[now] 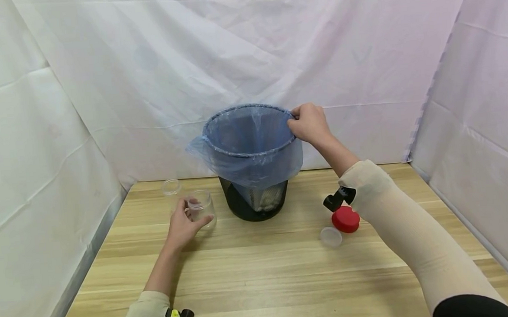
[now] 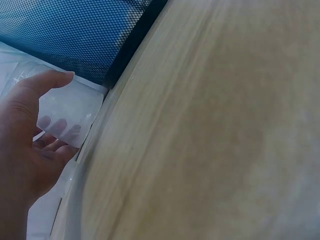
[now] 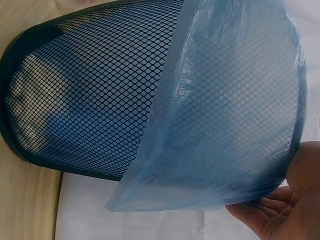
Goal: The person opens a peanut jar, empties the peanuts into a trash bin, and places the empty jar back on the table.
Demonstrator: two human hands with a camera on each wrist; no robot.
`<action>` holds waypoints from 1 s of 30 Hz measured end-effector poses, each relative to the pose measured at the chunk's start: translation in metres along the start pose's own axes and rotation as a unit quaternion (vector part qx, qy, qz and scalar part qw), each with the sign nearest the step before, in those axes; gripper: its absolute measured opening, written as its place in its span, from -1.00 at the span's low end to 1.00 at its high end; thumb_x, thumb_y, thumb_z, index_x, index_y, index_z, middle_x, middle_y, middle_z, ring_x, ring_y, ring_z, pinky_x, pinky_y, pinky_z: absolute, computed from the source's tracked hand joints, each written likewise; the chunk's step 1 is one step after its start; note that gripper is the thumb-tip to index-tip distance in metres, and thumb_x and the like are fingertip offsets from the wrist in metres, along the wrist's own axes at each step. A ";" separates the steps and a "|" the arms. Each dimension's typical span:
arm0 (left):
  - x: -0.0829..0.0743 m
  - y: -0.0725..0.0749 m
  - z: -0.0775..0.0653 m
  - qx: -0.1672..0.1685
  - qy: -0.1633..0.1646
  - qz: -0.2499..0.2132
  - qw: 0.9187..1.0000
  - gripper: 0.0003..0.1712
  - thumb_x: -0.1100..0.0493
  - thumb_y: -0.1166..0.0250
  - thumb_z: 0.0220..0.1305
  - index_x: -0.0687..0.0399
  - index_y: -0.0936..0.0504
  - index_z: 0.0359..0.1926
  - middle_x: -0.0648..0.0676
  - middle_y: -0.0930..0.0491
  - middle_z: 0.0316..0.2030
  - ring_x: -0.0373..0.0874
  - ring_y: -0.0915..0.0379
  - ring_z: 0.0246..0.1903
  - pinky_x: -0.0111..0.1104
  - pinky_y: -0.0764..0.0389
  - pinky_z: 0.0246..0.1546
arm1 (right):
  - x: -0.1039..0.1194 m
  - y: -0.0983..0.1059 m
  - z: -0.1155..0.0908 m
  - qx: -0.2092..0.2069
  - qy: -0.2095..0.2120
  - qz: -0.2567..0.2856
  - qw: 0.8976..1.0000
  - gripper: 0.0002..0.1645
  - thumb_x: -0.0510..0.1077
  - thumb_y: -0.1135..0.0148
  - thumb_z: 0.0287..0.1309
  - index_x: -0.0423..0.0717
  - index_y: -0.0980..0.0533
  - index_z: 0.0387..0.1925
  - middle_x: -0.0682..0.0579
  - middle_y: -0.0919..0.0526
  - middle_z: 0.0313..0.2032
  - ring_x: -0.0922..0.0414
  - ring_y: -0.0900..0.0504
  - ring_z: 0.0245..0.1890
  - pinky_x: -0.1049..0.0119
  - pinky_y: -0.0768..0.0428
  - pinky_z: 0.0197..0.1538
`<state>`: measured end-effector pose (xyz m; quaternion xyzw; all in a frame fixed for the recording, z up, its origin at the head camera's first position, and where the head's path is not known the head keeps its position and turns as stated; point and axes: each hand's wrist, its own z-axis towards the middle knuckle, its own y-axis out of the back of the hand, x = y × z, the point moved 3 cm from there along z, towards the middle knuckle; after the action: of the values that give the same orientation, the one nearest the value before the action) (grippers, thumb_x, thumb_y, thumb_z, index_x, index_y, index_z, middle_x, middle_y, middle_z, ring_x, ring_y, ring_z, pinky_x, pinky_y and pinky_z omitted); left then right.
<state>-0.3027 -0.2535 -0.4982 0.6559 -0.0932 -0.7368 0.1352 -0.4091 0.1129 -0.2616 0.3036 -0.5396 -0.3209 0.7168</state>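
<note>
A black mesh wastebasket (image 1: 235, 204) stands upright at the back of the table, lined with a blue plastic bag (image 1: 255, 171) folded over its rim. My right hand (image 1: 311, 123) grips the basket's right rim through the bag, thumb on one side and fingers on the other. To the left of the basket, my left hand (image 1: 183, 228) holds a clear jar (image 1: 203, 202) between thumb and fingers. In the left wrist view, fingers show through the jar's (image 2: 75, 107) wall. Pale contents (image 3: 37, 102) show through the mesh near the basket's bottom in the right wrist view.
Another clear jar (image 1: 171, 187) stands behind the left hand, partly hidden. A red lid (image 1: 346, 219) and a translucent white disc (image 1: 331, 237) lie on the wooden table (image 1: 264, 287) below the right forearm. White cloth (image 1: 163, 86) walls off the back and sides.
</note>
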 end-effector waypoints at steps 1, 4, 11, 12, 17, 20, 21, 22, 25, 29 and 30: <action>0.001 0.000 0.000 0.001 0.000 0.002 1.000 -0.17 0.27 -0.60 0.21 0.27 -0.30 0.36 0.28 -0.43 0.27 0.27 -0.52 0.35 0.08 -0.46 0.44 | 0.000 0.000 0.000 0.000 0.001 0.000 1.000 -0.46 -0.19 -0.06 0.50 -0.23 -0.57 0.40 -0.26 -0.75 0.20 0.25 -0.18 -0.69 0.28 -0.32 -0.42; 0.002 -0.001 0.001 0.002 0.000 0.008 1.000 -0.17 0.27 -0.60 0.20 0.26 -0.30 0.35 0.28 -0.43 0.26 0.30 -0.52 0.34 0.10 -0.44 0.46 | 0.000 -0.001 0.000 -0.002 0.001 0.002 1.000 -0.46 -0.19 -0.07 0.50 -0.23 -0.57 0.41 -0.26 -0.72 0.26 0.25 -0.22 -0.68 0.27 -0.34 -0.40; 0.003 0.000 0.003 0.003 -0.001 0.023 1.000 -0.20 0.26 -0.61 0.20 0.23 -0.31 0.30 0.29 -0.44 0.27 0.32 -0.55 0.30 0.10 -0.50 0.39 | 0.000 -0.002 0.001 -0.004 0.001 0.003 1.000 -0.46 -0.19 -0.07 0.49 -0.22 -0.58 0.40 -0.25 -0.76 0.20 0.23 -0.16 -0.68 0.26 -0.31 -0.42; 0.003 0.000 0.003 0.003 -0.001 0.026 1.000 -0.21 0.26 -0.61 0.20 0.23 -0.32 0.29 0.30 -0.44 0.27 0.33 -0.56 0.28 0.09 -0.52 0.36 | 0.000 -0.002 0.001 -0.005 0.001 0.003 1.000 -0.46 -0.19 -0.07 0.49 -0.21 -0.58 0.40 -0.24 -0.77 0.18 0.23 -0.17 -0.69 0.26 -0.31 -0.42; 0.002 0.001 0.003 0.008 -0.001 0.040 0.999 -0.23 0.25 -0.61 0.21 0.22 -0.32 0.27 0.32 -0.47 0.27 0.33 -0.59 0.26 0.09 -0.58 0.31 | -0.001 -0.002 0.001 -0.006 0.004 0.010 1.000 -0.46 -0.18 -0.07 0.49 -0.22 -0.59 0.39 -0.24 -0.85 -0.05 0.25 -0.16 -0.72 0.29 -0.31 -0.47; 0.002 0.002 0.003 0.010 -0.001 0.043 0.999 -0.23 0.25 -0.62 0.21 0.22 -0.32 0.28 0.33 -0.48 0.28 0.34 -0.58 0.29 0.11 -0.57 0.33 | -0.002 -0.002 0.001 -0.004 0.009 0.017 1.000 -0.46 -0.17 -0.08 0.49 -0.23 -0.59 0.39 -0.22 -0.86 -0.27 0.25 -0.14 -0.75 0.30 -0.30 -0.50; 0.003 0.002 0.003 0.010 -0.003 0.043 0.999 -0.22 0.25 -0.62 0.21 0.22 -0.32 0.28 0.33 -0.48 0.28 0.34 -0.57 0.30 0.12 -0.56 0.34 | -0.002 -0.002 0.001 -0.003 0.010 0.020 1.000 -0.46 -0.15 -0.08 0.49 -0.23 -0.59 0.39 -0.22 -0.86 -0.23 0.22 -0.24 -0.74 0.29 -0.34 -0.48; 0.004 0.003 0.003 0.009 -0.003 0.043 0.999 -0.22 0.25 -0.62 0.21 0.22 -0.32 0.28 0.32 -0.48 0.29 0.34 -0.57 0.31 0.12 -0.55 0.34 | -0.002 -0.002 0.001 -0.002 0.013 0.023 1.000 -0.45 -0.14 -0.08 0.49 -0.24 -0.59 0.38 -0.22 -0.86 -0.17 0.17 -0.38 -0.71 0.27 -0.39 -0.44; 0.005 0.003 0.003 0.007 0.000 0.044 0.999 -0.22 0.27 -0.62 0.21 0.22 -0.32 0.29 0.31 -0.48 0.30 0.34 -0.56 0.32 0.12 -0.54 0.35 | -0.003 -0.003 0.001 0.005 0.011 0.033 0.999 -0.43 -0.10 -0.06 0.49 -0.25 -0.58 0.39 -0.28 -0.78 0.15 -0.04 -0.77 -0.37 0.16 -0.59 -0.25; 0.004 0.003 0.002 0.009 0.007 0.048 0.999 -0.20 0.28 -0.61 0.20 0.21 -0.31 0.31 0.32 -0.48 0.32 0.35 -0.53 0.35 0.14 -0.53 0.38 | -0.005 -0.003 0.000 0.011 0.006 0.045 0.999 -0.41 -0.02 -0.07 0.54 -0.25 -0.57 0.41 -0.30 -0.72 0.24 -0.21 -0.76 0.12 -0.06 -0.72 0.08; 0.004 0.003 0.003 0.008 0.008 0.048 0.999 -0.20 0.28 -0.61 0.20 0.21 -0.31 0.31 0.32 -0.48 0.32 0.36 -0.53 0.36 0.15 -0.53 0.38 | -0.005 -0.003 0.000 0.012 0.005 0.046 0.999 -0.41 0.01 -0.07 0.56 -0.25 -0.56 0.41 -0.30 -0.72 0.25 -0.21 -0.73 0.17 -0.10 -0.71 0.14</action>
<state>-0.3053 -0.2580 -0.5003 0.6573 -0.1299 -0.7236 0.1655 -0.4104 0.1150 -0.2671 0.2891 -0.5530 -0.2795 0.7298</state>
